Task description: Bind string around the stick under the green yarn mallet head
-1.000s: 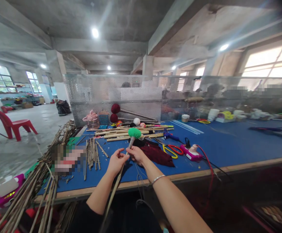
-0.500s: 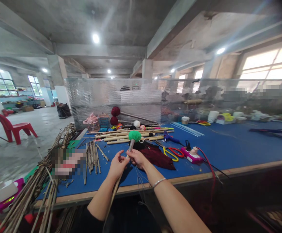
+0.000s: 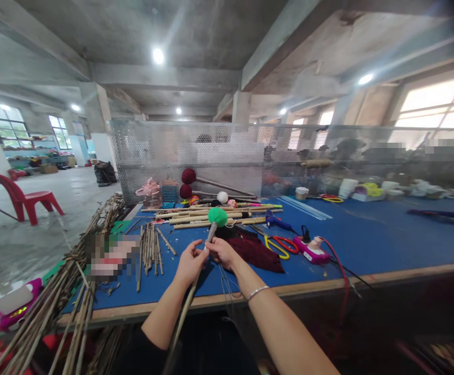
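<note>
From where I'm standing, a worker is holding a stick [image 3: 184, 315] topped with a green ball [image 3: 217, 216], left of the scissors [image 3: 285, 238]. The left hand [image 3: 190, 263] is gripping the shaft; the right hand [image 3: 221, 251] is pinching it just below the grey wrapping [image 3: 212, 232], with thread [image 3: 227, 286] hanging loose. Over the past second the grip is staying nearly unchanged and the wrapping is showing no clear growth, so the work is apparently advancing slowly.
</note>
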Tool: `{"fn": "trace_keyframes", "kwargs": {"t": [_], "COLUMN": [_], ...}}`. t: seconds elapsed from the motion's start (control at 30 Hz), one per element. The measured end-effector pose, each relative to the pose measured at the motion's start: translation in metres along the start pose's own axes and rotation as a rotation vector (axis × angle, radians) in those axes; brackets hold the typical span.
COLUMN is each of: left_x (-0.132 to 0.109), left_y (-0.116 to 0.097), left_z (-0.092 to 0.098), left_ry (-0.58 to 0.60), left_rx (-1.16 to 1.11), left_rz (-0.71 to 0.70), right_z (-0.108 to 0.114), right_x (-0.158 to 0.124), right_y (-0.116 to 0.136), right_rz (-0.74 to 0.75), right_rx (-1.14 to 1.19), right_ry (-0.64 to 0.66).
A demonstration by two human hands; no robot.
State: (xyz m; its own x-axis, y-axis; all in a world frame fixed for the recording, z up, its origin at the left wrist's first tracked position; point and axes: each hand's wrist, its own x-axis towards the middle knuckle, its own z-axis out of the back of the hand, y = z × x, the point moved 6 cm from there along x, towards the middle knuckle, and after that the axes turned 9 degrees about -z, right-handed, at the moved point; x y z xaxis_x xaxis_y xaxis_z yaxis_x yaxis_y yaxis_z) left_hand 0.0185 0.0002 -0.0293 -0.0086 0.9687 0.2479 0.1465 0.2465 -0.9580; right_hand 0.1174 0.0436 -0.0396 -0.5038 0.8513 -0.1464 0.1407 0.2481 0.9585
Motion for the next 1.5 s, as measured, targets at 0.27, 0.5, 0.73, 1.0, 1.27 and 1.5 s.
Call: {"fn": "trace_keyframes", "kwargs": {"t": [0.27, 0.5, 0.73, 1.0, 1.27, 1.5], "left_x": [0.002, -0.001, 0.0, 0.002, 0.0, 0.001], "left_y": [0.0, 0.002, -0.004, 0.002, 0.0, 0.003], "left_z": [0.006, -0.004, 0.007, 0.005, 0.007, 0.003], "left_ry": [-0.053, 0.013, -0.095, -0.057, -0.054, -0.053], "left_rx": [0.011, -0.045, 0.118, -0.08, 0.131, -0.064], "left_rz": [-0.052, 0.068, -0.117, 0.039, -0.052, 0.041], "right_z": [-0.005, -0.003, 0.001, -0.003, -0.001, -0.002], "right_x": [-0.005, -0.002, 0.0, -0.005, -0.002, -0.003], "right_y": [0.006, 0.002, 0.001, 0.004, 0.002, 0.003], "right_rz": [0.01, 0.011, 0.04, 0.014, 0.042, 0.026], "right_rx": [0.001, -0.014, -0.013, 0.015, 0.008, 0.021], "right_ry": [-0.014, 0.012, -0.055, 0.019, -0.025, 0.026]}}
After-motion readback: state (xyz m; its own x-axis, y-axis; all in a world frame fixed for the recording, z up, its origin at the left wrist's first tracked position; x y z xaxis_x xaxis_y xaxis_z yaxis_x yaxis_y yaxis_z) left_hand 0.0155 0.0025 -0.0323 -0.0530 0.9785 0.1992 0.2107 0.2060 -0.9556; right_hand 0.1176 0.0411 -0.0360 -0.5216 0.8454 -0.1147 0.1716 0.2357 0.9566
